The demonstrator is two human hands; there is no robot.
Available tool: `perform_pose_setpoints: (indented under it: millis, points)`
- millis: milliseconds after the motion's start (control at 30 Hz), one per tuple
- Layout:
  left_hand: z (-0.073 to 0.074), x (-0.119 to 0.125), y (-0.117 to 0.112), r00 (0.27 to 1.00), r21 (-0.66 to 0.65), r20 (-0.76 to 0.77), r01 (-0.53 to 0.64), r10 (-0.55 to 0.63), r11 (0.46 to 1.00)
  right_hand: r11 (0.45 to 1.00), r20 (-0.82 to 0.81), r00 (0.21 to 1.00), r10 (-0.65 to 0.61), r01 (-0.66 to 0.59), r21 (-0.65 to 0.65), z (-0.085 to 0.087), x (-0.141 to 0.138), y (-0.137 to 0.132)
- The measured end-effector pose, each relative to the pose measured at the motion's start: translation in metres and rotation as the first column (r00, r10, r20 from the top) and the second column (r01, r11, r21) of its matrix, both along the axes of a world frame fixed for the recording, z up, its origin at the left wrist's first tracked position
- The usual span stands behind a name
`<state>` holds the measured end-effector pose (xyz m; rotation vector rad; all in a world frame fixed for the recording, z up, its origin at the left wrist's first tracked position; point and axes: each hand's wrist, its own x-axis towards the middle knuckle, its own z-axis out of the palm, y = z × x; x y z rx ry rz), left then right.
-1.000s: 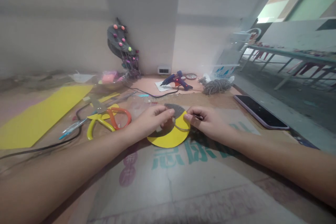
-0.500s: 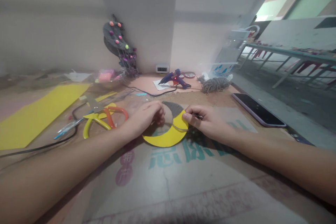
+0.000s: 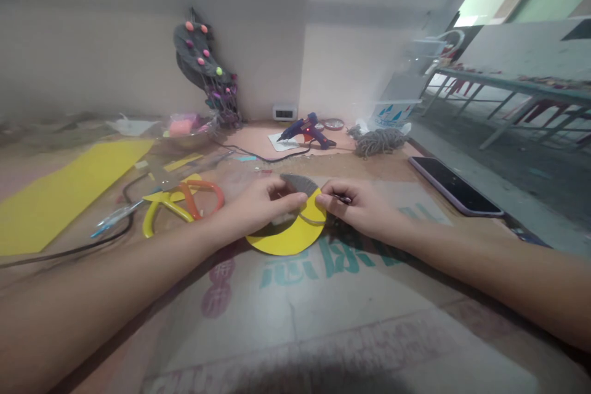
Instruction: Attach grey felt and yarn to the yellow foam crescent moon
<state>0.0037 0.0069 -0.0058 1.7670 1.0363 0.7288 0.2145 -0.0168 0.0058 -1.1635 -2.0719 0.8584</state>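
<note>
A yellow cardboard crescent (image 3: 290,239) is held over the table between my two hands. Grey yarn (image 3: 299,183) covers its upper end in close wraps, and one loose strand crosses the yellow part lower down. My left hand (image 3: 272,200) pinches the crescent's inner edge, its thumb lying beside the wrapped part. On the outer edge, my right hand (image 3: 344,200) grips the crescent between thumb and fingers. Something small and dark shows in the right fingers; I cannot make out what it is.
Orange-handled scissors (image 3: 203,197), yellow-handled pliers (image 3: 164,209) and yellow card (image 3: 69,197) lie at the left. Behind are a glue gun (image 3: 307,131), a grey yarn bundle (image 3: 381,142) and a decorated grey crescent (image 3: 196,55). A phone (image 3: 455,186) lies at the right edge.
My left hand has gone from curled fingers beside the crescent to a grip on its inner edge, thumb laid across. My right hand keeps its hold. The view has shifted slightly.
</note>
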Motion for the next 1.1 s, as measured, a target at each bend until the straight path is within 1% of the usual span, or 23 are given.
perform_pose_setpoints:
  millis: [67, 167, 333, 400, 500, 733, 900, 1100]
  points:
    - [-0.0015, 0.0002, -0.0005, 0.999, 0.026, -0.044, 0.003, -0.002, 1.000, 1.000, 0.013, 1.000, 0.019, -0.019, -0.003, -0.0010, -0.0003, 0.0006]
    - [-0.0014, 0.0004, -0.0013, 0.998, 0.043, -0.039, 0.041, -0.039, 0.998, 1.000, 0.017, 0.999, 0.030, -0.030, -0.007, -0.0020, 0.0000, 0.0015]
    - [0.0002, 0.0003, -0.0025, 0.997, 0.040, -0.025, 0.067, -0.066, 0.997, 0.999, -0.088, 0.996, 0.002, -0.006, -0.045, -0.0012, 0.0011, 0.0029]
    - [0.0002, 0.0002, -0.0028, 0.995, 0.046, -0.047, 0.091, -0.089, 0.995, 0.998, -0.087, 0.996, -0.006, 0.001, -0.060, -0.0006, 0.0012, 0.0028]
    - [-0.0004, 0.0000, -0.0023, 0.992, 0.049, -0.065, 0.115, -0.112, 0.992, 0.995, -0.086, 0.996, 0.014, -0.023, -0.096, 0.0003, 0.0013, 0.0013]
    - [-0.0051, -0.0020, 0.0020, 0.987, 0.007, 0.109, 0.120, -0.120, 0.993, 0.993, -0.112, 0.993, 0.025, -0.037, -0.112, 0.0005, 0.0017, -0.0008]
    - [-0.0063, -0.0028, 0.0028, 0.986, -0.057, 0.098, 0.137, -0.131, 0.989, 0.991, -0.115, 0.992, 0.047, -0.060, -0.116, -0.0004, 0.0020, -0.0002]
    - [-0.0060, -0.0029, 0.0033, 0.985, -0.033, 0.074, 0.159, -0.157, 0.987, 0.979, -0.206, 0.975, 0.089, -0.123, -0.161, 0.0000, 0.0033, -0.0012]
